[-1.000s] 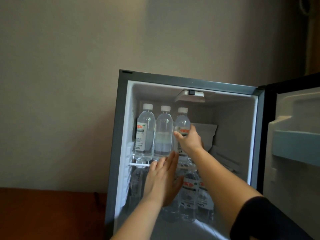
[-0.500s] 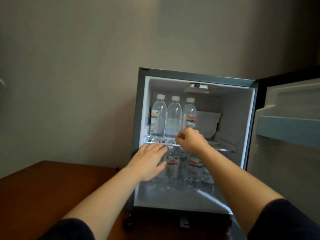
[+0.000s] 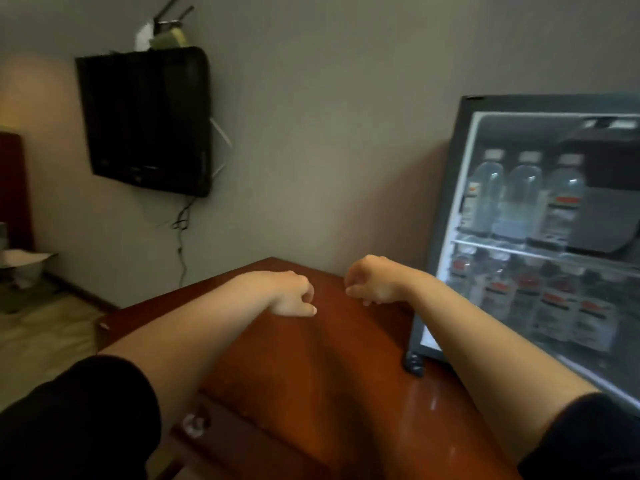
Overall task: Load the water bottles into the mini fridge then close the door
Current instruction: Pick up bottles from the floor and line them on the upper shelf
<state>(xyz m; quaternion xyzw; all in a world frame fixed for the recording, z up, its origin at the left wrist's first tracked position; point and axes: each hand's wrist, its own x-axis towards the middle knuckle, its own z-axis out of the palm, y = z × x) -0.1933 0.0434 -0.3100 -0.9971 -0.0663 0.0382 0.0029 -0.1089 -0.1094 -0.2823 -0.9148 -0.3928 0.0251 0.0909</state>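
Right hand [image 3: 372,285] withdrawn; fridge [image 3: 450,209] open, bottles [image 3: 523,199] upright

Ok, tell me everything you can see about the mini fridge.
The mini fridge stands open on the red-brown desk, on a black foot. Dark grey frame, white lit inside. A shelf carries three upright water bottles; more bottles with red labels stand beneath it. A dark box sits upper right. The right forearm passes before its lower left corner; its door is out of view.
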